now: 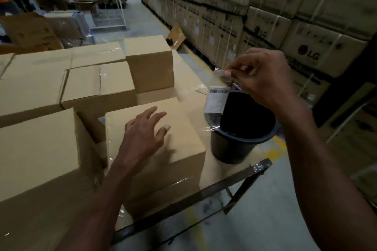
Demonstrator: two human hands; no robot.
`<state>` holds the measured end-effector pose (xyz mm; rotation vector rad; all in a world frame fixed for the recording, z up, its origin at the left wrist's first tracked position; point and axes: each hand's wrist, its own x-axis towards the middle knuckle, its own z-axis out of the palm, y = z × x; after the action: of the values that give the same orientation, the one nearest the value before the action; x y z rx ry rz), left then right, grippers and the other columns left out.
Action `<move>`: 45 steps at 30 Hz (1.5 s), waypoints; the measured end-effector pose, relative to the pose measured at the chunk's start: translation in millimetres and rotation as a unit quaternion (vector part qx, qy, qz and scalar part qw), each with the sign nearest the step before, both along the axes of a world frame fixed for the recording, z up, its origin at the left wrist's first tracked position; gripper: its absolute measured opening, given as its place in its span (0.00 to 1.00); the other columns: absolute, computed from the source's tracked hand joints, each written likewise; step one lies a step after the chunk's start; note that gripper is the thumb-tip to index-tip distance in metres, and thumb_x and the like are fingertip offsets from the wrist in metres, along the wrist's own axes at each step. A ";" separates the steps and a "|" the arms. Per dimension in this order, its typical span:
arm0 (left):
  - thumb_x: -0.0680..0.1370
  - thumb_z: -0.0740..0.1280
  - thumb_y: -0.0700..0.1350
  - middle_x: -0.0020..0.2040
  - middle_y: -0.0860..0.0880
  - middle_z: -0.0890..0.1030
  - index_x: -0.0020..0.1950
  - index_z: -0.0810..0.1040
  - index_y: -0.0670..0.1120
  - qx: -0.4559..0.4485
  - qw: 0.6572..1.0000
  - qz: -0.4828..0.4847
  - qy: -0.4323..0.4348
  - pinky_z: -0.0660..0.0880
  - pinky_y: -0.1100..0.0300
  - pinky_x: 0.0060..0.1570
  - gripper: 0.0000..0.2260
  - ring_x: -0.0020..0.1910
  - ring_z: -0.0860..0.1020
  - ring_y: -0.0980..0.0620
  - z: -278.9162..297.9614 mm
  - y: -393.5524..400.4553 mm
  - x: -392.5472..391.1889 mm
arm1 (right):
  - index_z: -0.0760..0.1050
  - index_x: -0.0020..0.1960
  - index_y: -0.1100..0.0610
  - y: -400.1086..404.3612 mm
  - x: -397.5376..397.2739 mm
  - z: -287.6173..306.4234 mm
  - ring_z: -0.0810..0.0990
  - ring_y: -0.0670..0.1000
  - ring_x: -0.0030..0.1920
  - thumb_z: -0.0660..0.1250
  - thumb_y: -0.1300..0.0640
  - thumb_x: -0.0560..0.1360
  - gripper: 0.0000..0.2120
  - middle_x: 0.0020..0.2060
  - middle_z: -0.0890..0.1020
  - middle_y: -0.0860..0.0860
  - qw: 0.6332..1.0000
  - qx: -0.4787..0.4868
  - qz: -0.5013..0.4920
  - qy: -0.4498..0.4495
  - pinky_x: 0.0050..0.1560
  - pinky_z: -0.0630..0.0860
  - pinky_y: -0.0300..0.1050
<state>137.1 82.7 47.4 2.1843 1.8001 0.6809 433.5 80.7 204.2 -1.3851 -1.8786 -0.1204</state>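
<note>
**Bag not in the bucket yet**

Brown cardboard box (179,138) sits just left of the round black plastic bucket (230,149). Clear plastic bag with a white barcode label (216,100) hangs over the bucket's rim, right hand (263,79) pinching its top. Left hand (142,134) is spread wide over that box.

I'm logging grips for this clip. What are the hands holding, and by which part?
The right hand pinches a clear labelled bag by its top edge, above the black bucket. The left hand holds nothing, open over a cardboard box.
</note>
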 end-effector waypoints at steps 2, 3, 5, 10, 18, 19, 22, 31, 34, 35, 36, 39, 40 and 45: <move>0.82 0.63 0.60 0.80 0.54 0.66 0.74 0.72 0.59 -0.004 1.000 -0.027 -0.002 0.60 0.39 0.75 0.21 0.77 0.66 0.49 1.0 3.5 8.2 | 0.88 0.48 0.46 5.4 13.8 -2.8 0.81 0.46 0.40 0.77 0.47 0.74 0.05 0.41 0.85 0.43 0.999 -0.001 -0.045 -0.004 0.41 0.81 0.53; 0.82 0.63 0.61 0.80 0.54 0.66 0.74 0.73 0.59 -0.008 0.999 -0.038 -0.003 0.60 0.39 0.75 0.21 0.76 0.66 0.48 1.4 4.0 12.8 | 0.87 0.48 0.46 7.6 20.1 -5.2 0.82 0.46 0.41 0.76 0.46 0.74 0.05 0.41 0.86 0.44 0.998 -0.005 -0.065 -0.008 0.41 0.82 0.53; 0.81 0.64 0.61 0.79 0.54 0.66 0.73 0.74 0.59 -0.013 0.998 -0.057 -0.010 0.61 0.39 0.75 0.20 0.76 0.67 0.49 -0.3 3.6 21.3 | 0.87 0.49 0.46 11.3 32.6 -11.2 0.83 0.48 0.42 0.76 0.47 0.75 0.05 0.42 0.86 0.45 0.995 -0.016 -0.100 -0.026 0.41 0.82 0.54; 0.80 0.63 0.65 0.79 0.56 0.67 0.71 0.75 0.61 -0.020 0.997 -0.076 -0.024 0.62 0.39 0.74 0.21 0.76 0.67 0.49 -5.5 12.7 32.3 | 0.88 0.49 0.47 35.3 62.0 -33.5 0.84 0.50 0.43 0.76 0.48 0.75 0.05 0.43 0.87 0.46 0.985 -0.060 -0.152 -0.062 0.42 0.83 0.53; 0.79 0.63 0.65 0.77 0.55 0.70 0.68 0.77 0.61 -0.013 0.997 -0.069 -0.012 0.64 0.41 0.72 0.19 0.74 0.69 0.50 -7.4 31.8 49.9 | 0.87 0.49 0.55 78.0 97.1 -73.9 0.83 0.56 0.45 0.72 0.59 0.78 0.04 0.45 0.87 0.53 0.964 -0.179 -0.184 -0.075 0.40 0.73 0.47; 0.79 0.63 0.65 0.77 0.55 0.70 0.68 0.77 0.61 -0.013 0.998 -0.066 -0.014 0.64 0.40 0.71 0.19 0.73 0.69 0.50 -8.6 32.7 50.7 | 0.87 0.48 0.55 79.6 99.3 -78.6 0.84 0.57 0.45 0.72 0.59 0.77 0.04 0.44 0.87 0.54 0.962 -0.188 -0.186 -0.074 0.41 0.77 0.49; 0.79 0.63 0.66 0.76 0.55 0.70 0.67 0.78 0.61 -0.015 0.998 -0.058 -0.017 0.65 0.41 0.70 0.19 0.73 0.70 0.50 -11.4 31.8 54.8 | 0.87 0.48 0.54 79.4 104.5 -92.9 0.84 0.56 0.42 0.73 0.57 0.78 0.04 0.42 0.87 0.53 0.956 -0.212 -0.184 -0.082 0.42 0.81 0.52; 0.80 0.63 0.64 0.76 0.56 0.70 0.67 0.78 0.59 -0.023 0.998 -0.023 -0.047 0.64 0.43 0.74 0.19 0.73 0.68 0.51 -6.9 3.9 66.7 | 0.86 0.50 0.47 63.8 99.8 -127.6 0.83 0.49 0.44 0.71 0.49 0.79 0.05 0.45 0.87 0.45 0.960 -0.255 -0.106 -0.039 0.47 0.83 0.56; 0.80 0.64 0.63 0.75 0.56 0.72 0.66 0.79 0.58 -0.009 0.998 0.003 -0.063 0.65 0.44 0.73 0.18 0.71 0.70 0.53 -3.8 -6.1 63.9 | 0.86 0.49 0.45 51.8 88.0 -134.1 0.83 0.48 0.45 0.71 0.48 0.80 0.05 0.44 0.86 0.44 0.965 -0.250 -0.074 -0.012 0.46 0.83 0.55; 0.80 0.65 0.62 0.74 0.56 0.73 0.66 0.80 0.58 -0.005 0.998 0.017 -0.067 0.66 0.44 0.73 0.17 0.71 0.71 0.53 -3.5 -9.5 61.3 | 0.86 0.49 0.46 47.4 81.6 -134.9 0.83 0.48 0.45 0.71 0.48 0.80 0.05 0.43 0.86 0.44 0.967 -0.245 -0.061 -0.004 0.46 0.83 0.55; 0.80 0.65 0.61 0.74 0.56 0.73 0.67 0.80 0.58 -0.002 0.997 0.032 -0.070 0.66 0.43 0.73 0.17 0.71 0.71 0.53 -3.9 -13.4 57.3 | 0.86 0.49 0.45 43.3 74.7 -135.8 0.83 0.48 0.45 0.71 0.48 0.79 0.05 0.43 0.86 0.43 0.969 -0.241 -0.048 0.006 0.47 0.82 0.54; 0.80 0.66 0.61 0.73 0.56 0.74 0.70 0.77 0.58 0.021 0.994 0.078 -0.076 0.68 0.43 0.72 0.19 0.70 0.72 0.54 -6.8 -28.9 43.1 | 0.86 0.50 0.44 32.8 51.6 -137.3 0.83 0.43 0.45 0.73 0.49 0.78 0.04 0.43 0.86 0.39 0.971 -0.233 -0.003 0.054 0.49 0.82 0.52; 0.79 0.66 0.61 0.73 0.56 0.74 0.71 0.77 0.59 0.031 0.992 0.094 -0.080 0.68 0.44 0.72 0.20 0.70 0.72 0.54 -7.5 -34.9 37.2 | 0.86 0.51 0.44 30.5 43.0 -137.7 0.83 0.41 0.44 0.73 0.49 0.78 0.04 0.43 0.86 0.39 0.970 -0.233 0.015 0.071 0.49 0.83 0.51; 0.78 0.65 0.60 0.71 0.55 0.76 0.71 0.77 0.57 0.052 0.979 0.170 -0.096 0.71 0.46 0.69 0.22 0.70 0.72 0.55 -10.4 -70.0 6.9 | 0.84 0.60 0.48 16.8 -3.9 -143.9 0.81 0.40 0.47 0.74 0.52 0.77 0.11 0.48 0.85 0.40 0.957 -0.239 0.125 0.107 0.47 0.80 0.41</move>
<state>144.1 12.7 37.0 1.8084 2.0925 1.0406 429.6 97.5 60.4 -1.3828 -1.9506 0.6234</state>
